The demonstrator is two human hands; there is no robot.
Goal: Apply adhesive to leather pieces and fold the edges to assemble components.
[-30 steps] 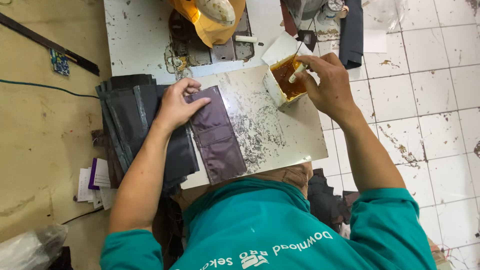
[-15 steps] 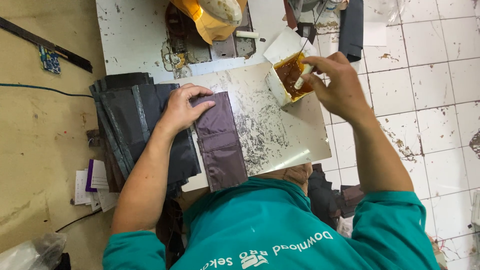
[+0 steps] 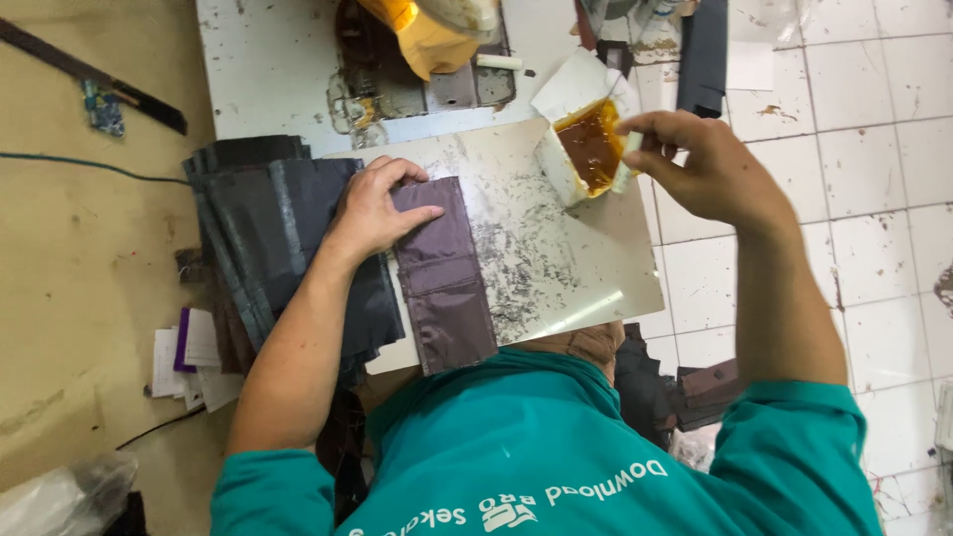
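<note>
The grip of the left hand (image 3: 375, 210) is released: the palm lies flat with fingers spread, pressing down the upper end of a long dark brown piece of material (image 3: 444, 276) that lies lengthwise on a pale, scuffed board (image 3: 586, 268). Just left of that hand, partly under the wrist, sits a stack of dark grey sheets (image 3: 268, 238), fanned at the edges. Below the stack, on the tan bench (image 3: 69, 278), lie a few small white and purple cards (image 3: 189, 357). Farther out, the right hand (image 3: 700, 169) has its fingers pinched together at the rim of a small white container (image 3: 586, 139) filled with amber glue; whether something thin is held between the fingertips cannot be told. The container stands tilted at the far corner of the board. Beyond it is a stained white plate (image 3: 268, 69) with a yellow-orange object (image 3: 427, 35) at the top edge. White floor tiles (image 3: 874, 129) lie to the right.
</note>
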